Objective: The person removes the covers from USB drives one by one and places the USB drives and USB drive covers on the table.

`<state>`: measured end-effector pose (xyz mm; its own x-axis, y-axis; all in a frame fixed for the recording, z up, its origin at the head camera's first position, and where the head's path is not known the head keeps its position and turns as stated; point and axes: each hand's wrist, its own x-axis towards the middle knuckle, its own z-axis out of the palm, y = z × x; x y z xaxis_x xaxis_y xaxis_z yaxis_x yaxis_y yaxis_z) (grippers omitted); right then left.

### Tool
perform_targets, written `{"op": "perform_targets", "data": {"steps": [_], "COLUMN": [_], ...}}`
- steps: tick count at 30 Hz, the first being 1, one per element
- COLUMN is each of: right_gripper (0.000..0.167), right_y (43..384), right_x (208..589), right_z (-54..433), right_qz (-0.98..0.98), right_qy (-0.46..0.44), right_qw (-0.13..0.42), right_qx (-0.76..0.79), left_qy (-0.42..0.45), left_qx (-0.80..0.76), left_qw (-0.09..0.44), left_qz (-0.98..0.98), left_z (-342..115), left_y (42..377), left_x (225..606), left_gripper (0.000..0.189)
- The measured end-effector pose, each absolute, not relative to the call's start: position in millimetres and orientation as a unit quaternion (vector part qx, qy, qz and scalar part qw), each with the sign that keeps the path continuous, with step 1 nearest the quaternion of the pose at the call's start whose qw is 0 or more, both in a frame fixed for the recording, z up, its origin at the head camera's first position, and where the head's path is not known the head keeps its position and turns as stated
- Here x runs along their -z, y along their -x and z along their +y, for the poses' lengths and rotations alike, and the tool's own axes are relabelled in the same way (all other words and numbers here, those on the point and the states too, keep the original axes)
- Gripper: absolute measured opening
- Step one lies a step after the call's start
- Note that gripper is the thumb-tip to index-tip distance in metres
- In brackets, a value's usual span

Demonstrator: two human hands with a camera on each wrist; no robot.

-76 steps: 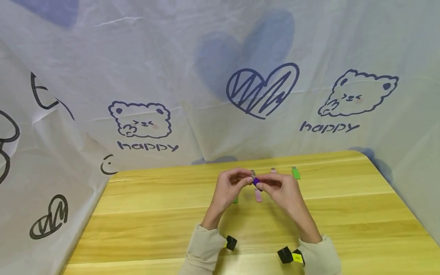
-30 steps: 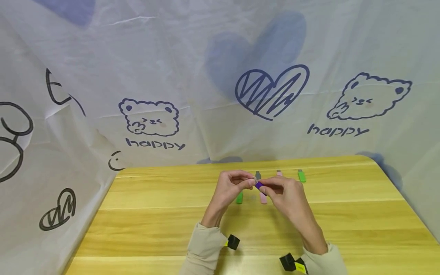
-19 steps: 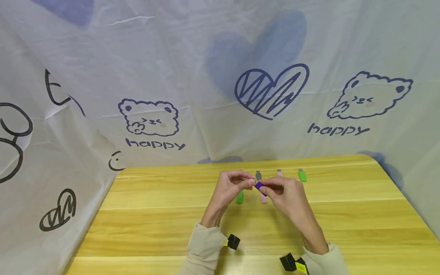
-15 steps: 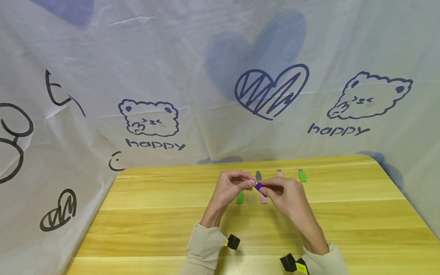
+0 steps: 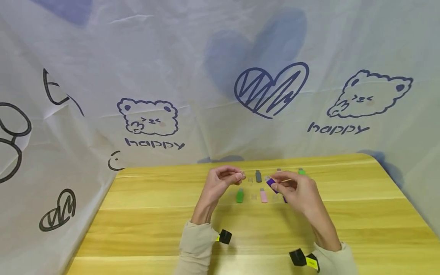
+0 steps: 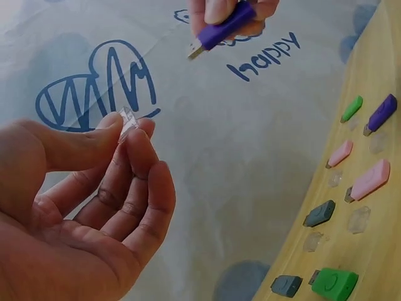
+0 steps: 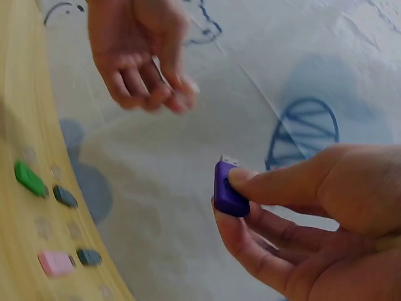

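My left hand [image 5: 220,183] pinches a small clear plastic cap [image 6: 127,122] between thumb and fingertips. A purple USB stick [image 7: 230,193] is held by my right hand [image 5: 300,191], thumb on its face, with the metal plug bare and pointing away. Both hands are above the table, and the cap and stick are apart. Below them lie more USB sticks in two rough rows: a green one [image 5: 240,196], a pink one [image 5: 263,196], a grey one [image 5: 258,176] and, in the left wrist view, another purple one [image 6: 382,113]. The right hand partly hides some.
Several clear caps [image 6: 359,221] lie among the sticks on the wooden table [image 5: 154,217]. A pale cloth with printed drawings [image 5: 192,76] hangs behind and at the sides. A black wrist camera [image 5: 297,257] sits by the right cuff, another camera [image 5: 225,236] by the left.
The hands were together on the purple USB stick; now they have parted, left hand leftward with the clear cap, right hand rightward with the stick. The cap has come off the plug.
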<state>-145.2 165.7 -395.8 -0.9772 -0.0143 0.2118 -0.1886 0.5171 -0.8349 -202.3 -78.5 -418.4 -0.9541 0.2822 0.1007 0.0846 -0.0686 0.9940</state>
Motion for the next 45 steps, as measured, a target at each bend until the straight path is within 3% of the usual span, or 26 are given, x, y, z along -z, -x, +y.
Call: {"op": "perform_targets", "data": {"steps": [12, 27, 35, 45], "right_gripper": [0.033, 0.031, 0.033, 0.025], "right_y": [162, 169, 167, 168], "right_x": [439, 482, 486, 483], "right_z": [242, 266, 265, 256], "right_qz": [-0.808, -0.855, -0.891, -0.912], "right_qy": [0.059, 0.166, 0.150, 0.132], "right_qw": [0.101, 0.059, 0.033, 0.033], "right_qx": [-0.577, -0.488, -0.427, -0.387], "left_qy": [-0.148, -0.174, -0.211, -0.215], "left_qx": [-0.691, -0.655, -0.605, -0.537], "left_qw": [0.042, 0.075, 0.078, 0.074], "left_qz": [0.706, 0.731, 0.764, 0.812], "left_z": [-70, -51, -29, 5], "left_y": [205, 204, 197, 184], "left_x": [423, 429, 440, 449], "left_gripper": [0.013, 0.014, 0.008, 0.004]}}
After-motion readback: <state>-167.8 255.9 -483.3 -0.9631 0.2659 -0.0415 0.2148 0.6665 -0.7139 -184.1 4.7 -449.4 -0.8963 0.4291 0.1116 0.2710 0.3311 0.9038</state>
